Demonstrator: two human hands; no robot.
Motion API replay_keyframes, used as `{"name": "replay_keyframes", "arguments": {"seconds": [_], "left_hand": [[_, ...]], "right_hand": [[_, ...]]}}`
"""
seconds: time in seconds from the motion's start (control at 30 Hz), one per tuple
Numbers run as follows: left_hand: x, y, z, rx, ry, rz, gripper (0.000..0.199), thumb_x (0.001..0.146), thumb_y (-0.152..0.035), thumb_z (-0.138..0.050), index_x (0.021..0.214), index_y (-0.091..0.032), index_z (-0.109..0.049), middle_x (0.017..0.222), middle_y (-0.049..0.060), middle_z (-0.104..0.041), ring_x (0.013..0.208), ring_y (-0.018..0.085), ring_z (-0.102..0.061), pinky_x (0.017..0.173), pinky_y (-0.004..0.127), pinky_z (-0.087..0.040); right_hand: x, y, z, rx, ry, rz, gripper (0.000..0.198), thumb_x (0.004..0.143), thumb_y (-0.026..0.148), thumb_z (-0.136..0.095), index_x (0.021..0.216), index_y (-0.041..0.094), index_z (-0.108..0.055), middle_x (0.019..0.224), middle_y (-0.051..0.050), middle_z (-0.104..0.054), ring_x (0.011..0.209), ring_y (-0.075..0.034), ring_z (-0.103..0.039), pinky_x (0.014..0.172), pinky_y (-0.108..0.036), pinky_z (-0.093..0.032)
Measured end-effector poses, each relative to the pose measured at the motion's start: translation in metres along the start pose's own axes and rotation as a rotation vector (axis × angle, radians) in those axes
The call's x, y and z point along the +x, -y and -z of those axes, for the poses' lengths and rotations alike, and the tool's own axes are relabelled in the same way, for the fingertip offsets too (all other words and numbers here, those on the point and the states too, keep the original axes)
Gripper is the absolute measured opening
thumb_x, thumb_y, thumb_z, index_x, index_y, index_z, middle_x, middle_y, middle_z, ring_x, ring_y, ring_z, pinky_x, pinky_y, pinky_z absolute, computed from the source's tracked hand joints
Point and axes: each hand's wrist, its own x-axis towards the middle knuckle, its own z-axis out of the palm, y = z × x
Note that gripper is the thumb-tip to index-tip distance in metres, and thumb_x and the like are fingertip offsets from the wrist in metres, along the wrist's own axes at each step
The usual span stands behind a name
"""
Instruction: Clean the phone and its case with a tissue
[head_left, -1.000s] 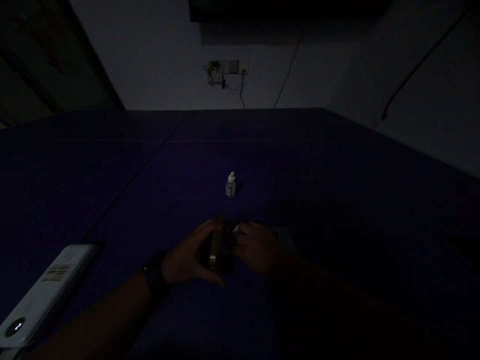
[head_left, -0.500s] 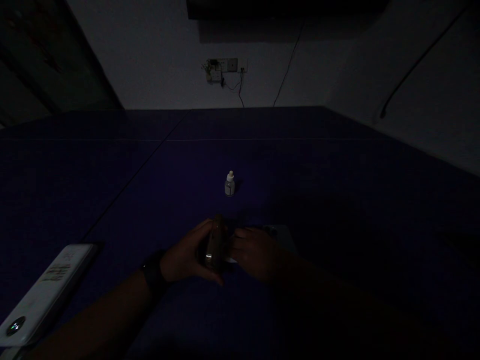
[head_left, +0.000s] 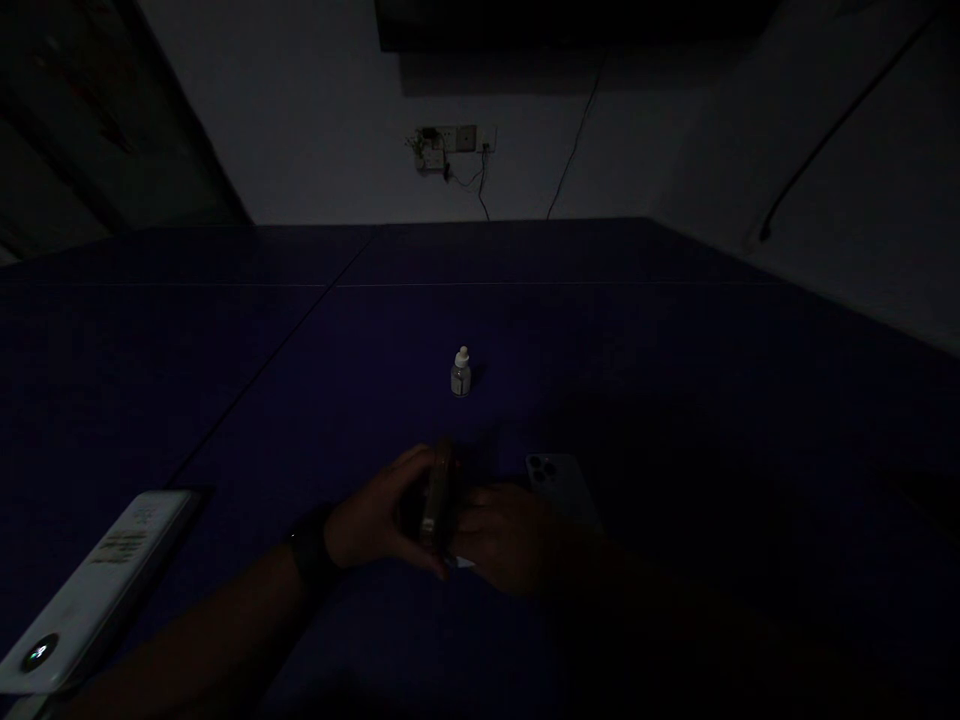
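Dark slab (head_left: 437, 495) clasped between thumb and fingers of left hand (head_left: 371, 522), right hand (head_left: 510, 538) beside it holding white scrap (head_left: 464, 562)

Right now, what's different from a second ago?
The right hand moved toward the person, uncovering more of the phone; the white thing by that hand shifted likewise. The left hand still grips the dark object; the bottle and white device stayed put.

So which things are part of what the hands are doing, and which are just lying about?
In use:
dark slab-like thing, held in the left hand
something white at the right hand, too dark to name

Probably just lying about:
small bottle
phone with cameras
long white device
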Motion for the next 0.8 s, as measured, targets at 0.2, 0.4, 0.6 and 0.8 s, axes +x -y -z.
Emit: {"name": "replay_keyframes", "arguments": {"seconds": [0.2,0.4,0.6,0.8], "left_hand": [[-0.002,0.004,0.001,-0.012,0.004,-0.025,0.089,0.055,-0.058,-0.096,0.127,-0.024,-0.055,0.122,0.009,-0.058,0.114,0.032,-0.055,0.103,0.048,-0.043],[-0.002,0.005,0.001,-0.004,0.022,-0.016,0.088,0.056,-0.057,-0.096,0.127,-0.025,-0.055,0.120,0.008,-0.058,0.112,0.031,-0.056,0.101,0.046,-0.043],[-0.004,0.006,0.000,-0.022,0.002,0.004,0.089,0.056,-0.057,-0.096,0.129,-0.026,-0.055,0.120,0.008,-0.060,0.113,0.033,-0.057,0.102,0.049,-0.044],[-0.011,0.005,-0.006,-0.212,-0.108,0.039,0.114,0.069,-0.062,-0.088,0.155,-0.029,-0.021,0.122,0.011,-0.059,0.111,0.031,-0.059,0.093,0.046,-0.050]], "right_hand": [[-0.001,-0.005,0.002,-0.078,0.004,-0.145,0.013,0.097,0.021,-0.060,0.093,0.022,-0.073,0.097,-0.004,-0.076,0.091,-0.022,-0.061,0.073,-0.035,-0.048],[0.000,-0.002,0.003,0.007,0.031,-0.094,0.014,0.097,0.021,-0.058,0.100,0.021,-0.072,0.107,-0.005,-0.075,0.098,-0.022,-0.063,0.079,-0.036,-0.051],[0.002,-0.001,0.010,0.070,0.085,-0.064,0.014,0.091,0.020,-0.063,0.103,0.020,-0.071,0.109,-0.005,-0.075,0.103,-0.021,-0.064,0.086,-0.034,-0.050],[-0.004,0.003,0.020,0.265,-0.070,-0.028,0.017,0.090,0.025,-0.068,0.106,0.022,-0.071,0.099,-0.001,-0.075,0.088,-0.017,-0.067,0.081,-0.030,-0.049]]}}
